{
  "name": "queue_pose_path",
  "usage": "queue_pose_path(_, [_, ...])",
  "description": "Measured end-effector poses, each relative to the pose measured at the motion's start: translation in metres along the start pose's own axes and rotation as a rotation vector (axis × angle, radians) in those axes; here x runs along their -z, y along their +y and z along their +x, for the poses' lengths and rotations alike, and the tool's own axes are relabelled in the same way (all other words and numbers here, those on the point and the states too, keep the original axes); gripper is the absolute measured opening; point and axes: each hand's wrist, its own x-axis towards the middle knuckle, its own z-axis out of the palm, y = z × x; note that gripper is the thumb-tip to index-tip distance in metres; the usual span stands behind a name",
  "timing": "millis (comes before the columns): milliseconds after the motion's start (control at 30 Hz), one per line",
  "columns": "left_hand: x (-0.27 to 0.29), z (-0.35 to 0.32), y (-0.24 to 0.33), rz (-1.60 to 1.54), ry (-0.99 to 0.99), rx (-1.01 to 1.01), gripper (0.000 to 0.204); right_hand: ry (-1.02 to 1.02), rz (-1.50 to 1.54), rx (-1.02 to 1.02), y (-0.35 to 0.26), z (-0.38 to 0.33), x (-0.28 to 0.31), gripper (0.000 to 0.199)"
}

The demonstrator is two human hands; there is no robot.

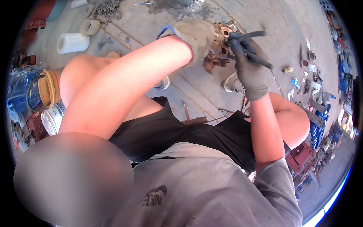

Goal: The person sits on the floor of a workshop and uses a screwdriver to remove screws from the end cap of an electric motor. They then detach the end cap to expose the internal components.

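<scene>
A rusty brown metal part (218,49) with openings and lugs is between my knees, above the concrete floor. My left hand (196,37), in a worn grey work glove, grips its left side; its fingertips are mostly hidden against the metal. On the other side my right hand (254,73), in a dark grey glove, is closed around pliers (254,34) with two black handles spread apart. The pliers' jaws point at the part, but my fingers and the metal hide their tips.
White plastic film rolls (73,43) and a chain heap (107,9) lie at the far left. A white bucket (52,119) stands by my left leg. Small parts and a yellowish cylinder (288,70) are scattered at right. A dark wet stain (181,8) marks the floor ahead.
</scene>
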Motion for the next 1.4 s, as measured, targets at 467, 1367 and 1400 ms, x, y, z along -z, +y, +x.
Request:
queue_pose_path(467, [-0.005, 0.000, -0.011, -0.055, -0.011, -0.073, 0.036, 0.027, 0.141, -0.214, 0.003, 0.021, 0.005, 0.026])
queue_pose_path(1367, [-0.013, 0.003, -0.017, 0.061, -0.059, -0.052, 0.036, 0.034, 0.136, -0.049, -0.019, 0.027, -0.003, 0.023])
queue_pose_path(1400, [-0.012, 0.003, -0.017, 0.077, -0.042, -0.066, 0.034, 0.005, 0.084, -0.106, -0.015, 0.026, -0.003, 0.022])
